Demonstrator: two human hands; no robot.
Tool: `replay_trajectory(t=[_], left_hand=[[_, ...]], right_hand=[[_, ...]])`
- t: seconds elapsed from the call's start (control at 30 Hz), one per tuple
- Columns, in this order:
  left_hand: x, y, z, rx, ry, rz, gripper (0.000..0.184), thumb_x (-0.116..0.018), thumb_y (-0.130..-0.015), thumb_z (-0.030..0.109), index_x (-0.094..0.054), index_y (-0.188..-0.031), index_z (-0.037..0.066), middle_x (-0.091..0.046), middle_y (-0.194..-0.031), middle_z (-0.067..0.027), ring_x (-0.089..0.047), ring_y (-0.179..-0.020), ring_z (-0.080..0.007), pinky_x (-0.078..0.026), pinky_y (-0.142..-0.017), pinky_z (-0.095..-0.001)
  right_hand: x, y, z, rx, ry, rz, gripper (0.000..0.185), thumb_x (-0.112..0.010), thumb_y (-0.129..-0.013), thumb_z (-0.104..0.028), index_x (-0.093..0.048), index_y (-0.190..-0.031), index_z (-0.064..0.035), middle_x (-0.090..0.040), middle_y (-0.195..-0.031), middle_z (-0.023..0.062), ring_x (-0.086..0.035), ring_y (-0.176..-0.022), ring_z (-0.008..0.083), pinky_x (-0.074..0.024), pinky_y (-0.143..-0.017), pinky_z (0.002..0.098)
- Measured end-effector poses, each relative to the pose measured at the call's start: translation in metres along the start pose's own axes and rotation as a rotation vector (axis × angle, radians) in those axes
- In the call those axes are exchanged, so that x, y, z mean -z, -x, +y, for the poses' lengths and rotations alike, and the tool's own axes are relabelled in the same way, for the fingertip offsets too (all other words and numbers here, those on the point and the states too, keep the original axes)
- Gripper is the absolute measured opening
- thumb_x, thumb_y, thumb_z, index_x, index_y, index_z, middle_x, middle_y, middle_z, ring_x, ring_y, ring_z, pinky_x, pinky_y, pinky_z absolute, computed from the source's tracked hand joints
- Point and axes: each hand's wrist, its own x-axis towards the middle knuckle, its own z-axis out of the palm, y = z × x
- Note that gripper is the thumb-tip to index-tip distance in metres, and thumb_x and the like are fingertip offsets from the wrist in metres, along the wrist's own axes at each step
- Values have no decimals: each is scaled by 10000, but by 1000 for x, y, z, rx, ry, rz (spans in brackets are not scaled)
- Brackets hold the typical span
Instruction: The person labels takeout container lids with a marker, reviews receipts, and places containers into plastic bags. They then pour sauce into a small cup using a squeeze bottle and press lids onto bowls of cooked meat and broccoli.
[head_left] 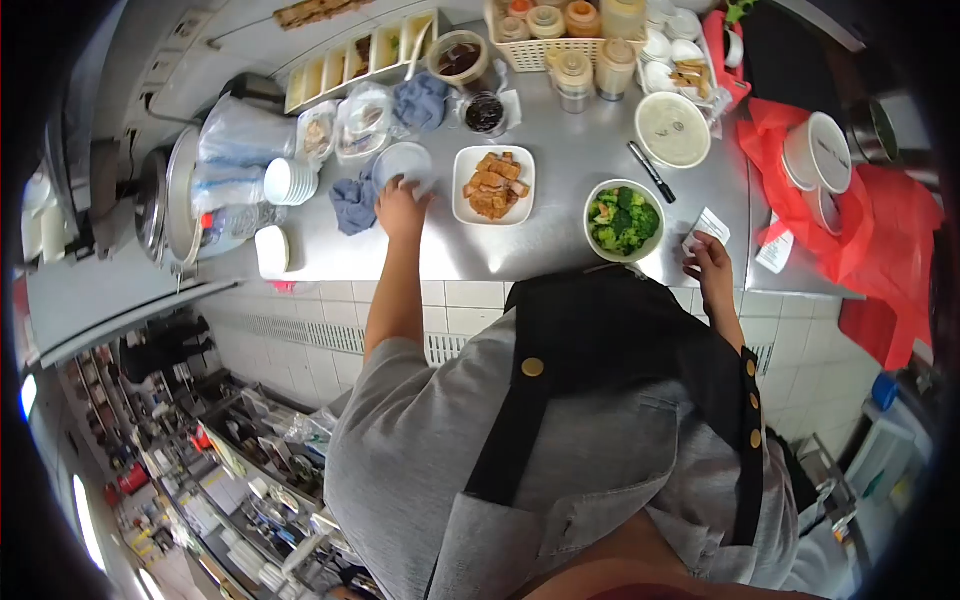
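My left hand (pixel 403 208) rests on the near edge of a clear round lid (pixel 405 160), beside a blue cloth (pixel 354 203); its fingers are apart. At the counter's front right, my right hand (pixel 711 262) pinches a small printed paper slip (pixel 708 228). Between the hands stand a square white dish of browned pieces (pixel 493 186) and a round white bowl of broccoli (pixel 624 221). A black marker (pixel 651 172) lies behind the bowl, next to a round tub with a whitish lid (pixel 673 130).
At the back are a basket of sauce containers (pixel 527 52), two bottles and a rack of ingredient trays (pixel 360 62). Stacked white cups (pixel 290 182) and plastic bags stand left. Red bags (pixel 890 240) and white tubs (pixel 817 152) are on the right.
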Motion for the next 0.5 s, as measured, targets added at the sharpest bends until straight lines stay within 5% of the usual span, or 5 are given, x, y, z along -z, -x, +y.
replay_trajectory(t=[0.1, 0.27, 0.4, 0.5], left_hand=[[-46, 27, -16, -6, 28, 62, 201, -690, -846, 254, -720, -969, 97, -641, -1217, -54, -576, -1150, -257, -392, -1010, -457], [-47, 32, -15, -187, -111, 236, 193, -602, -919, 197, -617, -1052, 58, -599, -1228, -125, -561, -1143, -332, -402, -964, -486], [22, 15, 50, -214, 341, 521, 96, -564, -894, -7, -518, -976, 15, -621, -1157, -178, -579, -1024, -355, -420, -917, -497], [54, 29, 125, -410, 612, 214, 90, -577, -901, 27, -525, -974, 19, -594, -1248, -190, -563, -1123, -365, -398, -965, -520]], right_hand=[[-11, 2, -10, 0, -52, -114, 292, -618, -982, -246, -624, -1216, -71, -587, -920, 6, -585, -722, 98, -539, -640, 261], [-47, 0, -37, -19, 47, -278, 324, -638, -962, -190, -632, -1277, -118, -597, -936, -10, -622, -801, 102, -582, -670, 278], [-65, -13, -31, 29, 53, -282, 367, -640, -949, -88, -606, -1313, -110, -580, -903, -24, -621, -731, 83, -590, -676, 248], [-76, -15, -38, 68, 64, -349, 354, -633, -956, -98, -607, -1308, -97, -599, -907, -19, -613, -727, 69, -582, -672, 237]])
